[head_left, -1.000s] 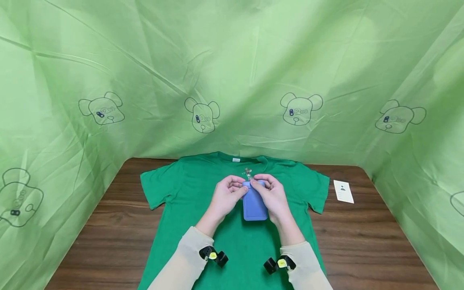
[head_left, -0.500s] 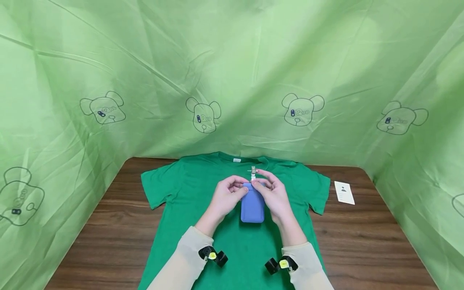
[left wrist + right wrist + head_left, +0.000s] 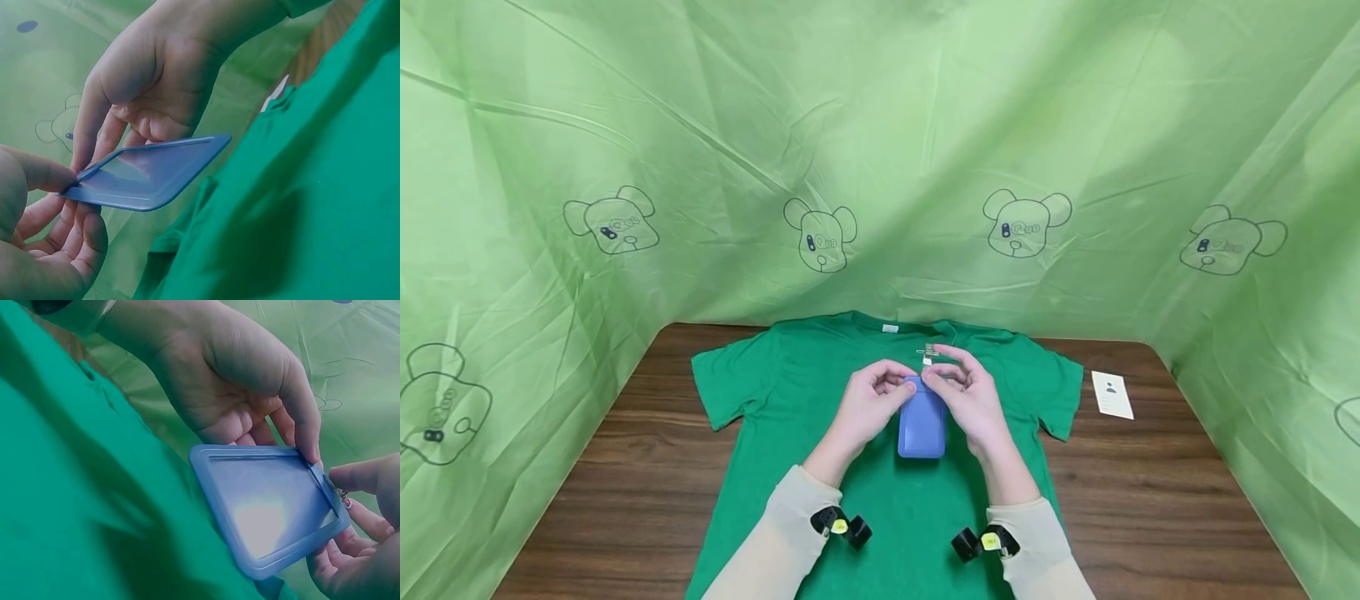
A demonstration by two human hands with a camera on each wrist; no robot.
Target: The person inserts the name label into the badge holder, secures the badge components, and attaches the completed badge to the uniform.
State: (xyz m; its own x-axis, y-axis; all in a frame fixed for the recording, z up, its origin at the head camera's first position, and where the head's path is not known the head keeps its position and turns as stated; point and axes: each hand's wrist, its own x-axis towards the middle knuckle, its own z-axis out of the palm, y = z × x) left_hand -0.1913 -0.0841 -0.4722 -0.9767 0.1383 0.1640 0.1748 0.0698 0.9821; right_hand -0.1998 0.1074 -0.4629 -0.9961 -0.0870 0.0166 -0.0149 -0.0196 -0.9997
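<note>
Blue rectangular card holder [image 3: 922,431] over green fabric T-shirt [image 3: 898,517], bottom edge free; left hand [image 3: 871,402] and right hand [image 3: 973,403] pinch its top edge.

Blue rectangular card holder [image 3: 922,425], metal clip [image 3: 928,350] at far end, held above green T-shirt [image 3: 895,517].

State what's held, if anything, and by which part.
Blue badge holder: left grip pinches its top-left corner; right grip is at the top edge by the metal clip, exact pinch unclear.
</note>
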